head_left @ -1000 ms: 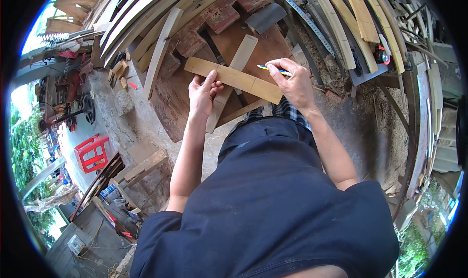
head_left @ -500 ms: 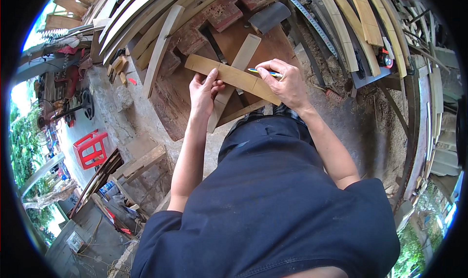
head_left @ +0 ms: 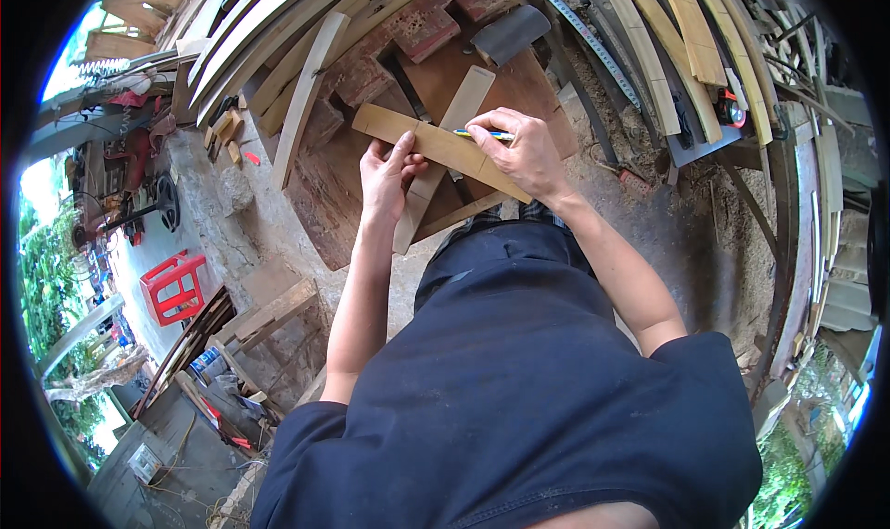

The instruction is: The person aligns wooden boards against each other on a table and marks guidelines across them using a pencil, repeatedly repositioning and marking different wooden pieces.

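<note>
My left hand (head_left: pixel 389 177) grips a curved yellowish wooden strip (head_left: pixel 380 120) near its left part, thumb on top. My right hand (head_left: pixel 525 158) is closed on a yellow-and-blue pencil (head_left: pixel 487 134), its point at the middle of that strip's surface. Pencil lines cross the strip. A paler wooden piece (head_left: pixel 471 93) lies crosswise under the strip, on a brown board (head_left: pixel 519 89). A worn red block with notches (head_left: pixel 422 28) and a dark grey curved piece (head_left: pixel 510 34) are at the far side of the board.
Curved wooden slats (head_left: pixel 269 28) are piled at the upper left, more slats (head_left: pixel 695 38) at the upper right beside a measuring tape (head_left: pixel 584 33). A red plastic stool (head_left: pixel 174 288) is at the left among tools, small offcuts (head_left: pixel 222 130) and a low wooden stand (head_left: pixel 273 311).
My right hand and pencil have moved leftward along the strip, toward my left hand. My left hand keeps its grip, with the strip nearly where it was.
</note>
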A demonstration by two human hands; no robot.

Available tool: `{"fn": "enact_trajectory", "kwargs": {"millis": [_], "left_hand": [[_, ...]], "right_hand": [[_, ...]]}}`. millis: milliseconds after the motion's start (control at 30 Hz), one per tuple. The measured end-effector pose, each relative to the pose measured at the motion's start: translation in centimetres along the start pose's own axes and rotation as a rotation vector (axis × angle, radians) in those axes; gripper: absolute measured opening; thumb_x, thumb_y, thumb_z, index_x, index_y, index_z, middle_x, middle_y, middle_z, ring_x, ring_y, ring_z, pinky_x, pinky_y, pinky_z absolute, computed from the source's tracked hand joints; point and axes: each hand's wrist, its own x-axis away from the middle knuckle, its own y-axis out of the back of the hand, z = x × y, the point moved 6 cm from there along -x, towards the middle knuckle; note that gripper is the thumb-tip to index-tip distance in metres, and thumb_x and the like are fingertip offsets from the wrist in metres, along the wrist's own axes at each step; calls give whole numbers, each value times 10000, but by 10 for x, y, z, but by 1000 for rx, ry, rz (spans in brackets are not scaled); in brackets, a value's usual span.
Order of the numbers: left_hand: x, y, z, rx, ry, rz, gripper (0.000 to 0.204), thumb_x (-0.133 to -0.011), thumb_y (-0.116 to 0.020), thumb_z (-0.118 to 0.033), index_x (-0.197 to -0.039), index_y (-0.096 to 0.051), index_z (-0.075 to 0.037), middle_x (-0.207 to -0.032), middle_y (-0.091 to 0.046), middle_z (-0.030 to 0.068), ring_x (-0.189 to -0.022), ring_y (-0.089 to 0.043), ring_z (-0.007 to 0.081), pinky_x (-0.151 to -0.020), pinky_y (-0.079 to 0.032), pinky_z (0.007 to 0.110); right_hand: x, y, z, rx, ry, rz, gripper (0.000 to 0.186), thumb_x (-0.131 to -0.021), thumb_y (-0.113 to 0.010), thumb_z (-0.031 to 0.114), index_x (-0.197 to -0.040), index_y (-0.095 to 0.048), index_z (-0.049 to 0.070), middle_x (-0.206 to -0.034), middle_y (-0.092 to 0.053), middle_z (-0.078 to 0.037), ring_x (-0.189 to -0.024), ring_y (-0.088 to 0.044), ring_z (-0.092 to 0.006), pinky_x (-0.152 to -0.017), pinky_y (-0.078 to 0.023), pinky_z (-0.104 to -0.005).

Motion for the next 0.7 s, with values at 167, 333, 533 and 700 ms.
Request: {"fn": "enact_trajectory", "kwargs": {"millis": [167,333,533,700], "left_hand": [[0,0,0,-3,-1,-3,249,-979,-749,-171,-1132,-640,-8,-930,-707,38,-708,-692,73,-632,-624,202],[0,-1,0,-4,-1,-17,256,-980,-749,-176,-1140,-638,-9,-921,-705,37,-710,-694,77,-637,-623,206],[1,1,1,-24,-21,-4,263,-976,-756,-190,-1137,-640,-16,-897,-702,32,-719,-692,68,-631,-614,202],[0,-1,0,-19,-11,-8,258,-979,-752,-189,-1136,-641,-16,-896,-702,33,-711,-687,67,-633,-615,200]], "right_hand": [[-12,-14,-5,-24,-78,86,197,-969,-688,151,-1038,-760,-19,-979,-752,-132,-874,-732,-217,-804,-564,-333],[-12,-9,-2,45,0,74,192,-953,-692,164,-998,-757,-11,-959,-749,-152,-843,-736,-267,-773,-570,-355],[-3,4,1,86,29,76,188,-949,-688,176,-970,-757,2,-955,-745,-173,-830,-737,-314,-754,-574,-383],[-16,-12,2,72,44,72,197,-954,-681,180,-969,-758,-1,-957,-747,-175,-834,-741,-310,-759,-575,-384]]}}
